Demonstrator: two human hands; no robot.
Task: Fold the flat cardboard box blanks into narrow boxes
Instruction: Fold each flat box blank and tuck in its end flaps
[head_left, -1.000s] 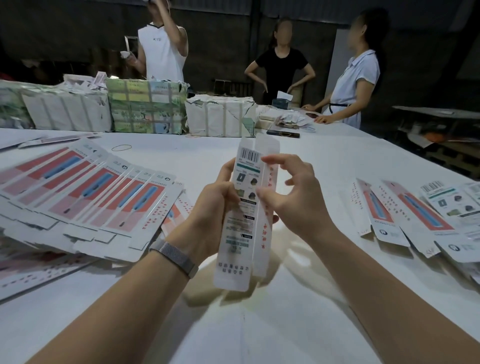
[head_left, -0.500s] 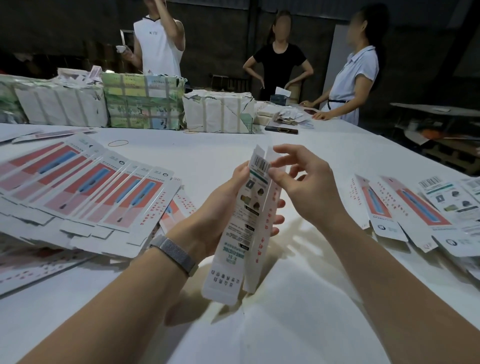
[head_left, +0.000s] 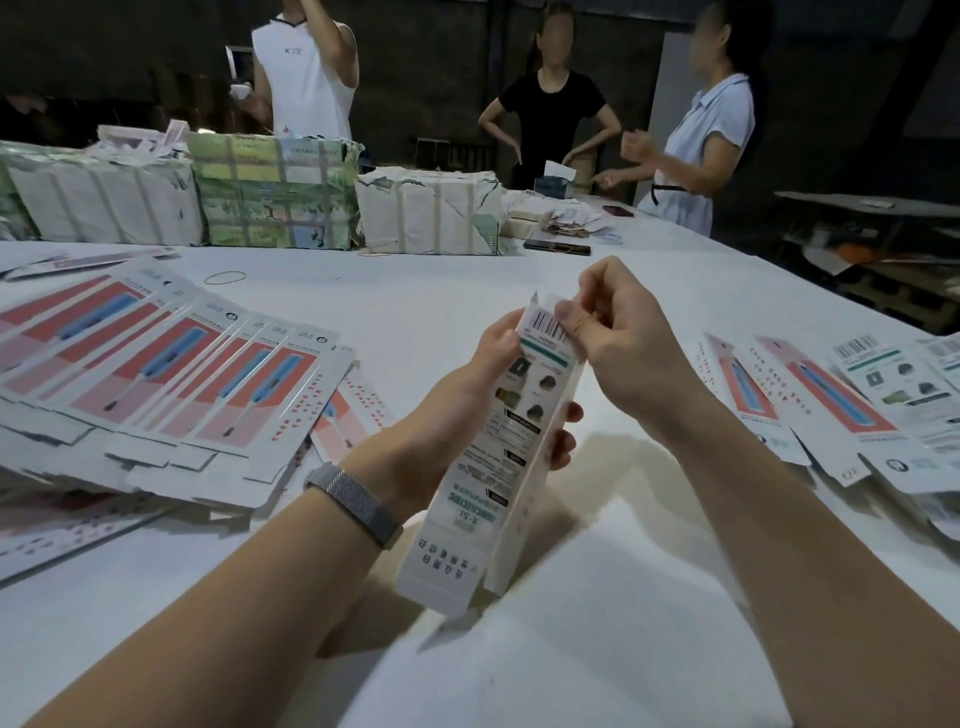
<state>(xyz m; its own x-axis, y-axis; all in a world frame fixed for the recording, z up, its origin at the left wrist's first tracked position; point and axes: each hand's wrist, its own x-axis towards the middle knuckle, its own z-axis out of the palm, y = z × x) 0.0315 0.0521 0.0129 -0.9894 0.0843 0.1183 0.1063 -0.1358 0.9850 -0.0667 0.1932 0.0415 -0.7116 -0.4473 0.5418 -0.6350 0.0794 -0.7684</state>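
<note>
A long narrow white box (head_left: 493, 467), printed with a barcode and small pictures, stands tilted above the white table (head_left: 415, 291). My left hand (head_left: 467, 410) grips its middle from behind, fingers wrapped round the right side. My right hand (head_left: 618, 332) has its fingers curled at the box's top end, thumb pressed on the barcode flap. A fanned stack of flat red-and-blue blanks (head_left: 156, 384) lies at the left. More flat blanks (head_left: 841, 405) lie at the right.
Wrapped bundles (head_left: 275, 197) line the far edge of the table, with a dark phone (head_left: 557, 245) and loose paper scraps beside them. A rubber band (head_left: 225, 277) lies on the table. Three people stand behind the table.
The box has tilted further, its top leaning away. My right hand went from open fingers beside the top end to curled fingers pressing the top flap.
</note>
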